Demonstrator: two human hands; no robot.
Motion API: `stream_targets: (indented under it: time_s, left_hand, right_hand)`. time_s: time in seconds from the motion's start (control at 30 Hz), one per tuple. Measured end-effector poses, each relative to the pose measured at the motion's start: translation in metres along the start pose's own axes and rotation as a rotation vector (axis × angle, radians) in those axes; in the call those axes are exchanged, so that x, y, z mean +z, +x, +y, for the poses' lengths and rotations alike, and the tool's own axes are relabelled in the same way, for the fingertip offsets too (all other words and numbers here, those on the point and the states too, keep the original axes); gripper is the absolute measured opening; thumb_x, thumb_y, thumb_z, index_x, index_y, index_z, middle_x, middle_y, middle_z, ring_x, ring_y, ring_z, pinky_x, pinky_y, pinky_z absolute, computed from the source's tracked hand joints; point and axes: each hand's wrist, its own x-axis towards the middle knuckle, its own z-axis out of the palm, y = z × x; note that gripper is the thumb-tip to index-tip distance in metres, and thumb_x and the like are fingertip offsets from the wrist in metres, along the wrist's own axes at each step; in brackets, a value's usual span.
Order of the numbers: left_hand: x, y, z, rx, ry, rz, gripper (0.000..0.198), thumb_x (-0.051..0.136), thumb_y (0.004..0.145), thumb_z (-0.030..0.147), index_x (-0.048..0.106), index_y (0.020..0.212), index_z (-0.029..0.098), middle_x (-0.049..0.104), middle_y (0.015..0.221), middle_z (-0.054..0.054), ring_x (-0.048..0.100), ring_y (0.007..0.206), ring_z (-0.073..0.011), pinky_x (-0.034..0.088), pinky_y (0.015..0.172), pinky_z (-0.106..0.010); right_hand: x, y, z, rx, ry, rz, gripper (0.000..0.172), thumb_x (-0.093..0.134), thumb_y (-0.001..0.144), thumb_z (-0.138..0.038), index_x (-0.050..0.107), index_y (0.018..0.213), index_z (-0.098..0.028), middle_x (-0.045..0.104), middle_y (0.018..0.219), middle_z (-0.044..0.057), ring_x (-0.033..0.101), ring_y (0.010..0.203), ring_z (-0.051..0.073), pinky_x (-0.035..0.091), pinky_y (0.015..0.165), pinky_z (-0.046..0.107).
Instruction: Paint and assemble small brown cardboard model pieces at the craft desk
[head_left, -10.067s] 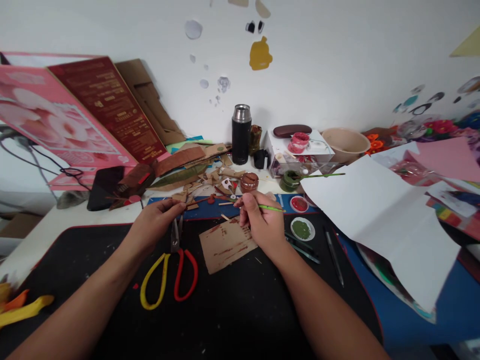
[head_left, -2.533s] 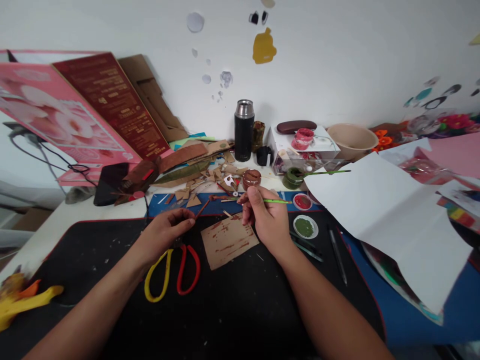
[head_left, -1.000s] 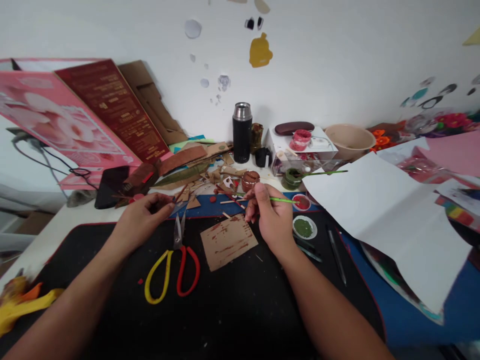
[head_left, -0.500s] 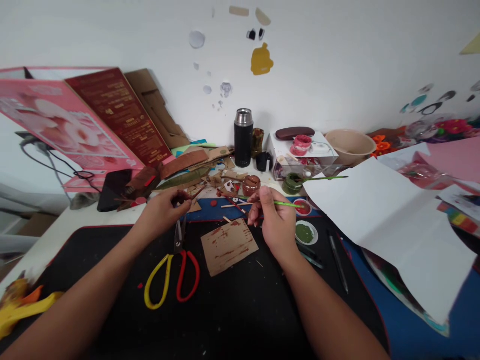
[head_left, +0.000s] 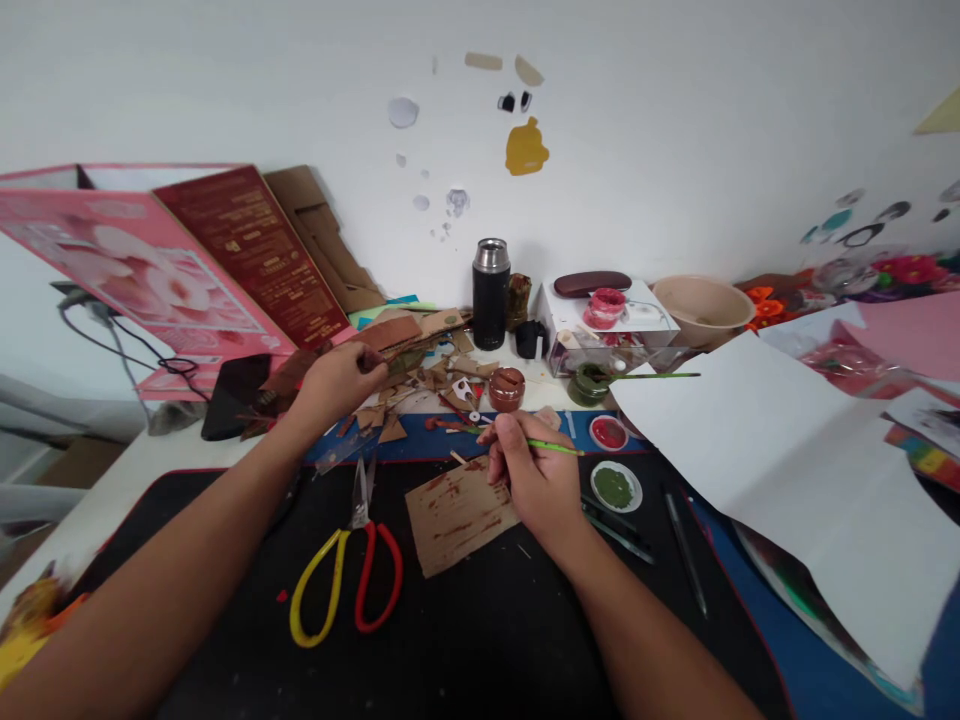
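Note:
My right hand (head_left: 529, 470) is closed on a thin green paintbrush (head_left: 556, 448), its tip over the far edge of a brown-streaked cardboard piece (head_left: 457, 512) on the black mat (head_left: 465, 620). My left hand (head_left: 335, 381) is stretched out to the far left over the pile of cardboard scraps (head_left: 420, 375), fingers pinched on a small thin brown piece. Scissors with a yellow and a red handle (head_left: 349, 575) lie on the mat between my arms. A small brown paint jar (head_left: 507, 388) stands just beyond the brush.
Red paint lid (head_left: 608, 432) and green paint lid (head_left: 616, 486) lie right of my right hand. A black flask (head_left: 490, 292), clear box (head_left: 615, 320), beige bowl (head_left: 701, 305), large white sheet (head_left: 780, 450) and leaning pink board (head_left: 142, 270) ring the mat.
My left hand has moved away from the scissors, up and back to the scrap pile, carrying the thin brown piece. My right hand with the brush has dropped slightly toward the cardboard.

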Motion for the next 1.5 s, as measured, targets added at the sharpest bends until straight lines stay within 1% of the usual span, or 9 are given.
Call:
stream_targets:
  time_s: [0.1,0.23,0.33,0.47,0.77,0.93,1.07,1.3,1.5]
  left_hand:
    - [0.002,0.033,0.018,-0.031,0.115,-0.01,0.03,0.058,0.083,0.044,0.073,0.089,0.02,0.079,0.093,-0.013,0.071,0.085,-0.0312,0.048,0.07,-0.034]
    - [0.007,0.068,0.045,-0.08,0.104,-0.058,0.032,0.059,0.085,0.044,0.079,0.093,0.02,0.081,0.096,-0.013,0.073,0.089,-0.0339,0.05,0.071,-0.036]
    - [0.014,0.085,0.061,-0.122,0.151,-0.098,0.034,0.059,0.086,0.041,0.082,0.1,0.021,0.082,0.101,-0.015,0.074,0.093,-0.0352,0.052,0.076,-0.037]
    - [0.025,0.098,0.069,-0.158,0.219,-0.132,0.035,0.06,0.087,0.044,0.083,0.097,0.02,0.082,0.103,-0.018,0.075,0.097,-0.0377,0.053,0.077,-0.038]
    - [0.037,0.109,0.077,-0.195,0.298,-0.145,0.055,0.054,0.093,0.057,0.081,0.11,0.013,0.079,0.117,-0.026,0.074,0.108,-0.0436,0.054,0.083,-0.043]
    - [0.038,0.11,0.081,-0.193,0.336,-0.153,0.056,0.054,0.094,0.057,0.08,0.113,0.012,0.077,0.122,-0.026,0.072,0.114,-0.0434,0.054,0.089,-0.044]
    - [0.038,0.109,0.084,-0.197,0.362,-0.167,0.055,0.053,0.096,0.054,0.079,0.115,0.011,0.077,0.123,-0.027,0.072,0.115,-0.0432,0.054,0.093,-0.046]
    - [0.04,0.108,0.086,-0.182,0.366,-0.18,0.065,0.048,0.096,0.064,0.08,0.113,0.01,0.078,0.119,-0.027,0.073,0.113,-0.044,0.056,0.09,-0.045]
    - [0.041,0.109,0.085,-0.148,0.354,-0.178,0.064,0.041,0.1,0.058,0.08,0.115,0.009,0.077,0.12,-0.028,0.072,0.114,-0.0431,0.056,0.09,-0.044]
  right_hand:
    - [0.0,0.001,0.0,-0.011,-0.016,0.005,0.044,0.053,0.108,-0.051,0.07,0.082,-0.02,0.059,0.052,-0.003,0.057,0.046,0.011,0.044,0.049,0.022]
    - [-0.001,0.002,-0.002,-0.041,-0.076,0.002,0.043,0.052,0.11,-0.045,0.07,0.08,-0.02,0.058,0.053,-0.003,0.057,0.046,0.011,0.045,0.051,0.022]
    - [-0.002,0.003,-0.003,-0.076,-0.125,-0.002,0.042,0.051,0.11,-0.041,0.071,0.08,-0.02,0.059,0.054,-0.003,0.058,0.047,0.011,0.046,0.053,0.023]
    - [-0.004,0.003,-0.003,-0.114,-0.158,-0.005,0.041,0.05,0.11,-0.039,0.07,0.079,-0.02,0.06,0.054,-0.003,0.059,0.047,0.012,0.047,0.056,0.025]
    - [-0.004,0.001,-0.005,-0.186,-0.282,-0.092,0.037,0.051,0.108,-0.033,0.07,0.08,-0.02,0.061,0.058,-0.002,0.059,0.052,0.012,0.043,0.059,0.024]
    - [-0.003,0.0,-0.003,-0.236,-0.399,-0.132,0.041,0.049,0.109,-0.035,0.065,0.075,-0.02,0.065,0.065,0.002,0.062,0.059,0.013,0.039,0.059,0.025]
    - [-0.002,0.0,-0.001,-0.247,-0.457,-0.137,0.044,0.046,0.11,-0.038,0.062,0.073,-0.02,0.063,0.063,0.001,0.061,0.059,0.013,0.037,0.06,0.026]
    - [-0.002,-0.001,0.0,-0.244,-0.51,-0.18,0.048,0.042,0.112,-0.042,0.059,0.072,-0.021,0.064,0.063,0.001,0.06,0.059,0.013,0.036,0.06,0.026]
    - [-0.002,0.0,0.0,-0.259,-0.517,-0.205,0.045,0.044,0.111,-0.039,0.059,0.073,-0.02,0.064,0.064,0.002,0.06,0.06,0.014,0.035,0.06,0.027]
